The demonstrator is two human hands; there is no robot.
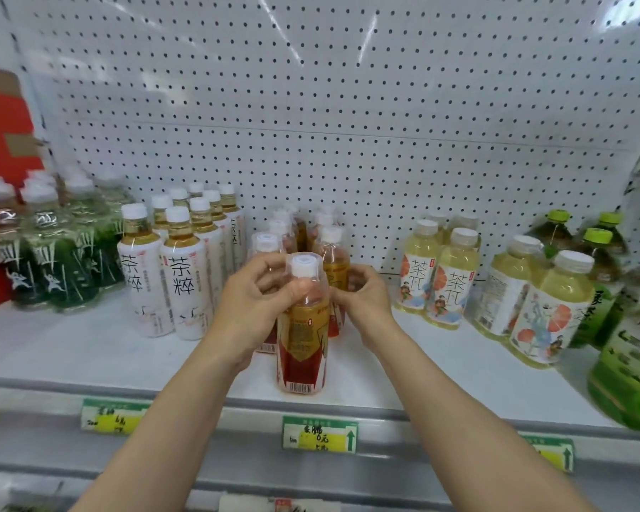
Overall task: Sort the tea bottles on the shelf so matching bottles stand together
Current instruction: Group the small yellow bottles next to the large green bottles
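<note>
Red-labelled bottle (pixel 303 327) at centre frame | left hand (pixel 252 308) grips its neck, steadying it in front of matching bottles (pixel 333 249) | right hand (pixel 366 293) apparently curled around neighbour behind, partly hidden

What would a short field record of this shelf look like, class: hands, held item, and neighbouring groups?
left hand: left hand grips the clear plastic amber-tea bottle with red label
right hand: right hand touches the same bottle's far side
bottle state: upright, at the front of the white metal shelf
left neighbours: white-labelled tea bottles
right neighbours: pale yellow tea bottles
</note>
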